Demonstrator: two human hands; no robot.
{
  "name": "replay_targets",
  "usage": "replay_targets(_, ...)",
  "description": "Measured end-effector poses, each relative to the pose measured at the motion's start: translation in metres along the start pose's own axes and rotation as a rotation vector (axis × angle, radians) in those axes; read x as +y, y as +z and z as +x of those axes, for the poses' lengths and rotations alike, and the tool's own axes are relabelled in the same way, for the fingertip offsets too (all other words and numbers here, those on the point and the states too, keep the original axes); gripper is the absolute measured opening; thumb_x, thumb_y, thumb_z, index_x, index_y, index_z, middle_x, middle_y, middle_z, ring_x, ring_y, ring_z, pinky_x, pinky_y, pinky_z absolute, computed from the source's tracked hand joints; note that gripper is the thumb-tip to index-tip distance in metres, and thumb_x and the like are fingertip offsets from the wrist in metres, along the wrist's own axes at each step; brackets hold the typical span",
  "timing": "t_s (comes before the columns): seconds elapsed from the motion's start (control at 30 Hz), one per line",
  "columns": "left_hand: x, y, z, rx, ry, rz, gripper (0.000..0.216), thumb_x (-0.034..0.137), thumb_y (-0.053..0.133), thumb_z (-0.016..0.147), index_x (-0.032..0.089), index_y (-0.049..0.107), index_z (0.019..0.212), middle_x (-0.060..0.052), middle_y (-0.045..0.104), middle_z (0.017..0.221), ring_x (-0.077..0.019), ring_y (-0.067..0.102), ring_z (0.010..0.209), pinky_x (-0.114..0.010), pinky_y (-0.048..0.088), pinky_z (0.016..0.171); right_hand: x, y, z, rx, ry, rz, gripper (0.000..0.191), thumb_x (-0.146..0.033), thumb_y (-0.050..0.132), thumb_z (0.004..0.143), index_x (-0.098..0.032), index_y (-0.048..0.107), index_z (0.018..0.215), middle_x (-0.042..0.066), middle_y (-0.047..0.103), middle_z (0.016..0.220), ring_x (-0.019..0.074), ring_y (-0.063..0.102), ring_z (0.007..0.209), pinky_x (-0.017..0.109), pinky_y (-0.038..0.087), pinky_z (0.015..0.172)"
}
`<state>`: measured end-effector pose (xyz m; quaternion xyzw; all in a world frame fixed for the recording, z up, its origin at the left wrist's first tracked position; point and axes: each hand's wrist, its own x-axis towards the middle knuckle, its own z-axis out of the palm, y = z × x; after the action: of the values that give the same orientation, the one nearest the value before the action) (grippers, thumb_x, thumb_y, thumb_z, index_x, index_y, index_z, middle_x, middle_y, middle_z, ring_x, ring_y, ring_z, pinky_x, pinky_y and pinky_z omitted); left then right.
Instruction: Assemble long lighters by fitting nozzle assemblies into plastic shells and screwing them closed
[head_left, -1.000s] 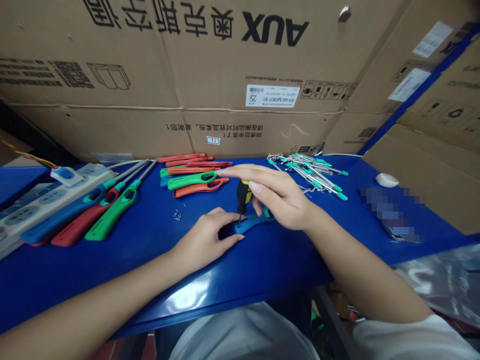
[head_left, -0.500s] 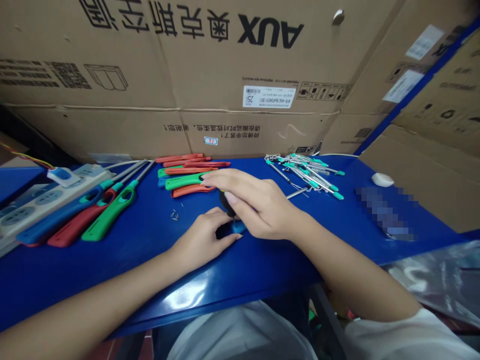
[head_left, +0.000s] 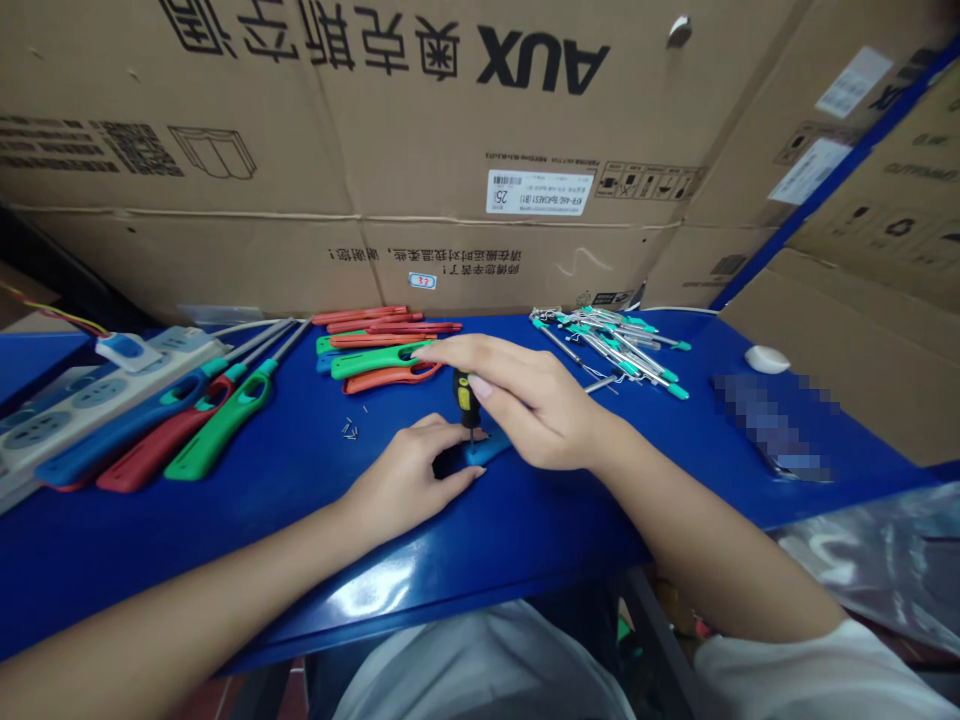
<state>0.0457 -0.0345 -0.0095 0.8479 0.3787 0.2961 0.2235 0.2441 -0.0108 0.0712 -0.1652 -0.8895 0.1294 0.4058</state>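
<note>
Between the fingers and thumb of my left hand (head_left: pixel 409 470), the end of a blue lighter (head_left: pixel 495 445) is pinched against the table; part of it is hidden under my right hand. My right hand (head_left: pixel 536 405) grips a small black-and-yellow screwdriver (head_left: pixel 466 400), thumb against the handle. The screwdriver stands upright, its shaft pointing down onto the lighter's blue handle. Left of my hands lie several small screws (head_left: pixel 349 430). Just behind them is a pile of red, orange and green lighter handle shells (head_left: pixel 375 360).
Three assembled long-neck lighters (head_left: pixel 217 430) rest against a white power strip (head_left: pixel 82 395) on the left. Metal lighter tubes with teal ends (head_left: pixel 619 345) are heaped at the back right. A white oval object (head_left: pixel 766 360) sits beside a blurred-out dark object (head_left: pixel 772 425). Cardboard (head_left: pixel 420 140) walls the back.
My right hand has loosened slightly and shifted right, so more of the screwdriver's handle shows, now more upright. My left hand stays in place on the blue lighter.
</note>
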Motion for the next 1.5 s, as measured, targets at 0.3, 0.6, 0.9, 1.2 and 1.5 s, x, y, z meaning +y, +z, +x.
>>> replay_targets(0.3,-0.002,0.004,-0.001,0.023,0.011,0.035,0.022,0.026,0.073,0.088,0.019,0.073,0.109,-0.006,0.076,0.096,-0.0267,0.07,0.09,-0.039,0.057,0.08,0.002,0.005,0.003,0.123,-0.059,0.023,0.016,-0.033,0.072,0.093,-0.017,0.074,0.094,0.004,0.074,0.089,0.014,0.069,0.084,0.026,0.056,0.08)
replay_targets(0.6,0.002,0.002,0.001,0.007,-0.018,-0.009,0.023,0.024,0.074,0.087,0.019,0.073,0.109,-0.006,0.075,0.103,-0.0237,0.07,0.094,-0.037,0.057,0.084,0.007,-0.004,0.001,0.003,0.072,0.2,0.029,-0.025,0.051,0.103,-0.015,0.066,0.126,0.007,0.075,0.107,0.0114,0.066,0.078,0.025,0.054,0.07)
replay_targets(0.9,0.003,0.002,0.001,0.01,-0.008,-0.004,0.022,0.022,0.074,0.087,0.021,0.072,0.109,-0.005,0.076,0.103,-0.0241,0.07,0.095,-0.037,0.057,0.085,0.011,0.0,0.001,0.065,-0.045,0.029,0.028,-0.033,0.054,0.103,-0.015,0.069,0.119,0.01,0.074,0.111,0.0178,0.068,0.106,0.032,0.054,0.091)
replay_targets(1.2,0.002,0.003,0.001,0.01,0.025,-0.016,0.024,0.021,0.073,0.087,0.021,0.071,0.11,-0.005,0.077,0.107,-0.0254,0.07,0.099,-0.04,0.056,0.089,0.01,0.003,0.002,0.106,-0.024,0.041,0.024,-0.041,0.066,0.096,-0.018,0.07,0.091,0.003,0.072,0.086,0.0114,0.063,0.071,0.025,0.054,0.072)
replay_targets(1.5,0.003,0.001,0.0,0.006,-0.012,-0.014,0.022,0.024,0.073,0.088,0.021,0.072,0.11,-0.005,0.076,0.104,-0.0239,0.07,0.096,-0.038,0.057,0.087,0.009,-0.001,0.0,0.032,0.013,0.162,0.029,-0.024,0.043,0.106,-0.015,0.067,0.12,0.008,0.076,0.106,0.0144,0.071,0.096,0.029,0.056,0.089)
